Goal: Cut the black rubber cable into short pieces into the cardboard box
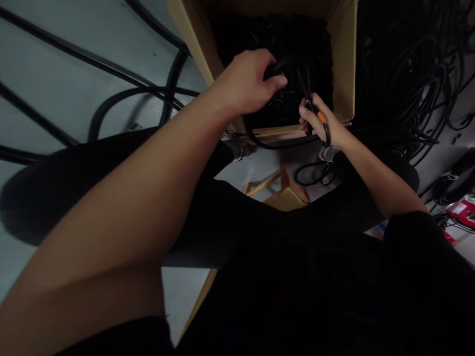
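Observation:
My left hand [248, 81] reaches over an open cardboard box [343, 59] and is closed round a black cable piece [276, 69] at the box's top. A black cable loop [282, 143] hangs from it over the box's near edge. My right hand [321, 123] is just right of it, closed on scissors [315, 109] with black and orange handles, blades pointing up into the box. The box is filled with dark cable pieces [297, 39].
Thick black cables [122, 94] run across the grey floor at left. A tangled heap of black cables [408, 74] lies to the right of the box. A wooden stool [285, 195] shows between my dark-clothed legs. Red objects [462, 210] sit at far right.

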Action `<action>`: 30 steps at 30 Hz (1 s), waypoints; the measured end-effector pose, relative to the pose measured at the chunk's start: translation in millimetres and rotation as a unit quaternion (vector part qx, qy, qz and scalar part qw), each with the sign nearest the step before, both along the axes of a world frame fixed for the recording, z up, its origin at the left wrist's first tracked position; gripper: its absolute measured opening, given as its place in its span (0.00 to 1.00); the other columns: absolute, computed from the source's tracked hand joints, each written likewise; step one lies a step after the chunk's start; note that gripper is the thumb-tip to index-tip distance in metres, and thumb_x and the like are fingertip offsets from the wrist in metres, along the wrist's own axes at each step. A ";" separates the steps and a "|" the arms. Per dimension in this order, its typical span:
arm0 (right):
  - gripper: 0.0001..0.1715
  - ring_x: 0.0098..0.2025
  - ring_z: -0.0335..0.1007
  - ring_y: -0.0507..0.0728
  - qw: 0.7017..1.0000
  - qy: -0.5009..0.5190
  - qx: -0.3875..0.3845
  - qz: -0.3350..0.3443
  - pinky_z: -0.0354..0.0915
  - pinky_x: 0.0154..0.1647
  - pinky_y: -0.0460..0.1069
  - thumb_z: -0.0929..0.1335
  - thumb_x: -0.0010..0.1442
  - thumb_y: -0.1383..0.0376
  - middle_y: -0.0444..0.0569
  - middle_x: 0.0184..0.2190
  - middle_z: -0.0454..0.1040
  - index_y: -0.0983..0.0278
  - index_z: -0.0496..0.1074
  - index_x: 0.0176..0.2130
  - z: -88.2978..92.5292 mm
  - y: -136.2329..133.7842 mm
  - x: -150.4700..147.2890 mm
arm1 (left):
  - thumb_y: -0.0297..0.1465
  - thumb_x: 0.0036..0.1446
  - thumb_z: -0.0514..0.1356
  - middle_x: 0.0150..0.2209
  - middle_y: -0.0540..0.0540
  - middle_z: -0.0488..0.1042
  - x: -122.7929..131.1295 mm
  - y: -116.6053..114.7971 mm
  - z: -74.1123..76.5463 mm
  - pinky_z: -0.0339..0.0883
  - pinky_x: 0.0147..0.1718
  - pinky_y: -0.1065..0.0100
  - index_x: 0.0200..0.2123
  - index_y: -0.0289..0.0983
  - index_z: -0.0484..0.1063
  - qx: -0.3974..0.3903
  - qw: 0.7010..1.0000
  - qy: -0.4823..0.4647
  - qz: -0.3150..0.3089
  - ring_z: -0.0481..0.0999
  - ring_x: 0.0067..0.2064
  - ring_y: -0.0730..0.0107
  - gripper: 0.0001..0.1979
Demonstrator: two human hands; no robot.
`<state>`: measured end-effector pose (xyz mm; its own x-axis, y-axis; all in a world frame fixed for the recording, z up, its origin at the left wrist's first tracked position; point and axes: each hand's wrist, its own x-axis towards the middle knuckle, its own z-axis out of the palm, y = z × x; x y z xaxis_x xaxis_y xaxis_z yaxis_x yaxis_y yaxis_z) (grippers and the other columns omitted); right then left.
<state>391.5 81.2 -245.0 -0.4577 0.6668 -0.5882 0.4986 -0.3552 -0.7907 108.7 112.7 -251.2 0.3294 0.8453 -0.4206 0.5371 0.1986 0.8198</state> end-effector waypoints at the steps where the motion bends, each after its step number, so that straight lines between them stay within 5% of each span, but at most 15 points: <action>1: 0.37 0.52 0.85 0.65 1.000 0.004 0.011 0.012 0.87 0.62 0.64 0.72 0.83 0.26 0.50 0.50 0.80 0.53 0.71 0.58 -0.3 0.3 0.5 | 0.56 0.69 0.64 0.60 0.39 0.92 0.9 0.4 -1.0 0.76 0.67 0.40 0.54 0.50 0.85 0.001 1.000 0.027 -0.003 0.83 0.62 0.37 0.22; 6: 0.33 0.62 0.82 0.67 0.997 0.000 0.060 0.052 0.81 0.76 0.65 0.76 0.80 0.31 0.54 0.58 0.80 0.53 0.70 0.58 5.5 5.0 -7.2 | 0.52 0.71 0.61 0.52 0.40 0.94 12.6 -2.6 6.8 0.79 0.58 0.48 0.50 0.47 0.88 0.006 0.996 0.082 -0.040 0.85 0.51 0.45 0.21; 10: 0.33 0.64 0.81 0.68 0.996 -0.037 0.050 0.056 0.83 0.72 0.62 0.79 0.78 0.32 0.53 0.56 0.82 0.52 0.71 0.57 10.1 10.9 -17.6 | 0.51 0.73 0.59 0.55 0.36 0.95 17.3 -5.5 13.4 0.79 0.57 0.49 0.52 0.44 0.89 0.005 0.994 0.087 -0.060 0.88 0.52 0.45 0.23; 17: 0.35 0.63 0.80 0.68 0.994 -0.030 0.065 0.088 0.80 0.73 0.63 0.77 0.79 0.31 0.53 0.57 0.82 0.53 0.70 0.60 -2.9 20.2 -8.2 | 0.46 0.78 0.60 0.61 0.29 0.93 24.6 -7.2 18.4 0.80 0.67 0.46 0.63 0.36 0.91 -0.023 0.991 0.106 -0.073 0.91 0.61 0.37 0.28; 22: 0.35 0.63 0.78 0.67 0.988 -0.035 0.065 0.134 0.81 0.73 0.63 0.74 0.83 0.31 0.53 0.58 0.80 0.53 0.71 0.64 -15.2 20.3 -0.4 | 0.43 0.80 0.62 0.63 0.36 0.94 29.2 -7.6 25.5 0.80 0.73 0.46 0.63 0.42 0.92 -0.035 0.990 0.121 -0.061 0.91 0.66 0.39 0.23; 30: 0.36 0.61 0.80 0.64 0.995 -0.015 0.039 0.095 0.83 0.71 0.62 0.73 0.87 0.30 0.50 0.53 0.79 0.57 0.73 0.64 -17.4 13.5 -3.2 | 0.44 0.81 0.62 0.63 0.37 0.95 30.2 -7.1 32.5 0.79 0.76 0.40 0.65 0.43 0.91 -0.038 0.990 0.125 -0.059 0.88 0.70 0.35 0.23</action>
